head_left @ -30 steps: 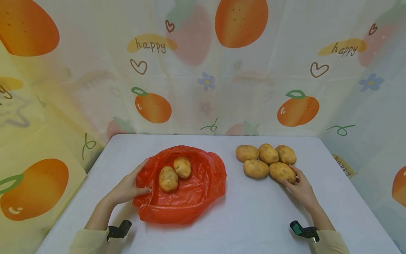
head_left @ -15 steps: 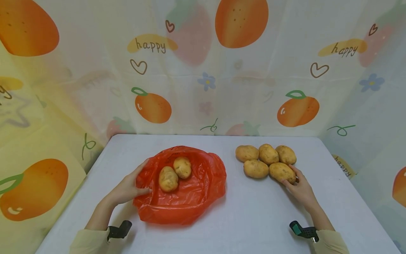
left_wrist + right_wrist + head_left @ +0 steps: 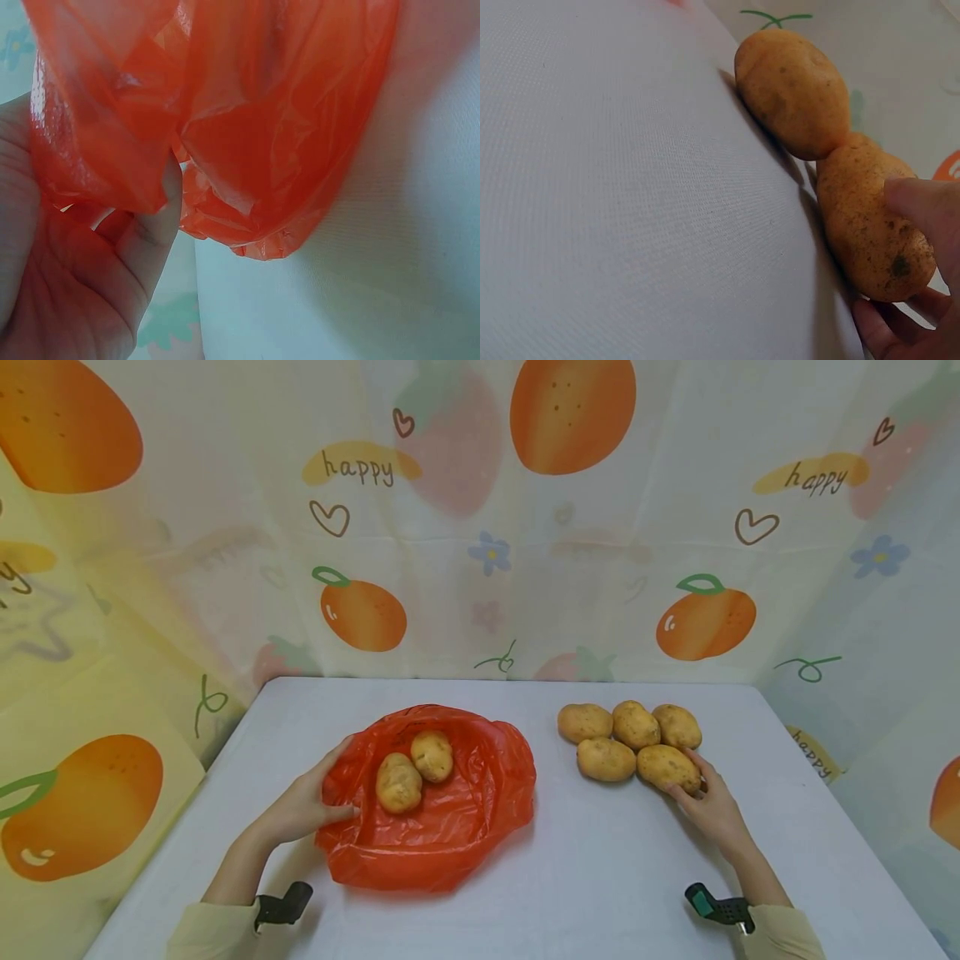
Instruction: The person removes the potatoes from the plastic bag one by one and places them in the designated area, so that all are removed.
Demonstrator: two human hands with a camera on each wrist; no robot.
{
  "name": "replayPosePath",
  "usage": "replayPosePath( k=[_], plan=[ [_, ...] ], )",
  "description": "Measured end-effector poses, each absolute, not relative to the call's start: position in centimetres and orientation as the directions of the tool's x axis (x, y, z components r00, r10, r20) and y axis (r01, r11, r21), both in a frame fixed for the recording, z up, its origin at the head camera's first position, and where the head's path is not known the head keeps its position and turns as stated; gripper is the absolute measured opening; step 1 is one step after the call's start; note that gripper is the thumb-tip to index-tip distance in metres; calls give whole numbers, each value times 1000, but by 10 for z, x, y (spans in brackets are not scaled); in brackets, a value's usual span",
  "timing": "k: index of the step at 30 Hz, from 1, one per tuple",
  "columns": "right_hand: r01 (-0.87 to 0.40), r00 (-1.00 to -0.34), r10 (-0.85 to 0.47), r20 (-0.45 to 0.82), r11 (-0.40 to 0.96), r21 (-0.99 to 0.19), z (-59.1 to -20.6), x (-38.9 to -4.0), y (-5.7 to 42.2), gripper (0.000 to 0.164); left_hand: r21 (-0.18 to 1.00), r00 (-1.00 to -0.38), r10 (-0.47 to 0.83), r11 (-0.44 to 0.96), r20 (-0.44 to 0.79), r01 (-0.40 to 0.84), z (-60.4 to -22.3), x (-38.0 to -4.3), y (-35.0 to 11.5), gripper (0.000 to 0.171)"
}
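My left hand [image 3: 303, 808] grips the left side of a red plastic bag [image 3: 431, 868], which lies spread with its mouth up. In the left wrist view, thin red film [image 3: 255, 135] hangs over the fingers and hides part of them. Inside the bag, a larger potato [image 3: 398, 783] leans near a rounder potato [image 3: 432, 756]. On the right, my right hand [image 3: 712, 806] holds the front right potato [image 3: 666, 767] of a small group, thumb on the near side and fingers around the end. The right wrist view shows dark soil specks on this potato, which touches its neighbouring potato [image 3: 791, 94].
Several potatoes sit close together at the back right: a front left potato [image 3: 606, 759] and, behind, a left potato [image 3: 584, 723], a middle potato [image 3: 635, 724] and a right potato [image 3: 677, 726]. The white table [image 3: 570, 877] ends at a printed cloth backdrop [image 3: 480, 593].
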State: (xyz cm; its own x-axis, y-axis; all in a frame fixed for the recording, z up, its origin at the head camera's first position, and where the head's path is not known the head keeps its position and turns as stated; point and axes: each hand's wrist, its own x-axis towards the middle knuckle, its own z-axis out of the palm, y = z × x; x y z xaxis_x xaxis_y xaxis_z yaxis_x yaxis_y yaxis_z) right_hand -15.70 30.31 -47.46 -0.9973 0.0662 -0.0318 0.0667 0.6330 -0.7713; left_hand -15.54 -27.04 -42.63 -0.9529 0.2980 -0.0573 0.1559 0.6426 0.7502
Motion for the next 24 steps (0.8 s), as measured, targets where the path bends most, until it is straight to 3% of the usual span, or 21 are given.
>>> replayPosePath(
  k=[10, 24],
  plan=[
    [83, -996, 87, -37, 619, -781, -470, -153, 303, 74, 761, -952, 300, 631, -59, 151, -427, -156, -270, 97],
    [8, -941, 258, 220, 666, -746, -458, -152, 296, 45, 755, -951, 307, 635, -48, 167, -428, -158, -271, 98]
  ],
)
